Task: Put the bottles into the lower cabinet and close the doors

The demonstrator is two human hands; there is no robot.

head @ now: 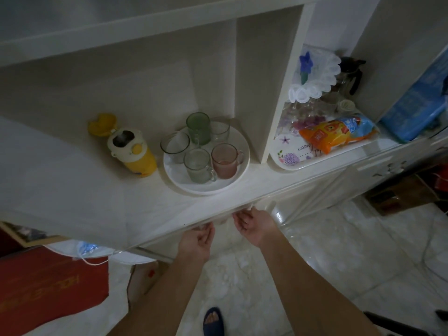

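Note:
A yellow bottle [135, 154] with a white top and its yellow lid flipped open stands on the white counter shelf [72, 190]. Below the counter's front edge, my left hand [197, 240] and my right hand [254, 225] are side by side at the top of the lower cabinet doors [312, 190]. Both have their fingers curled. The right fingertips hook a white handle [251, 207]. The left fingertips press on the neighbouring door's top edge. The counter hides the cabinet's inside, and no other bottle shows.
A round white tray [232, 180] with several glass mugs sits beside the bottle. A flowered tray [286, 163] with an orange snack bag [339, 134] and glassware fills the right bay. A red box [48, 287] lies at lower left; my slippered foot [213, 321] is on the tiled floor.

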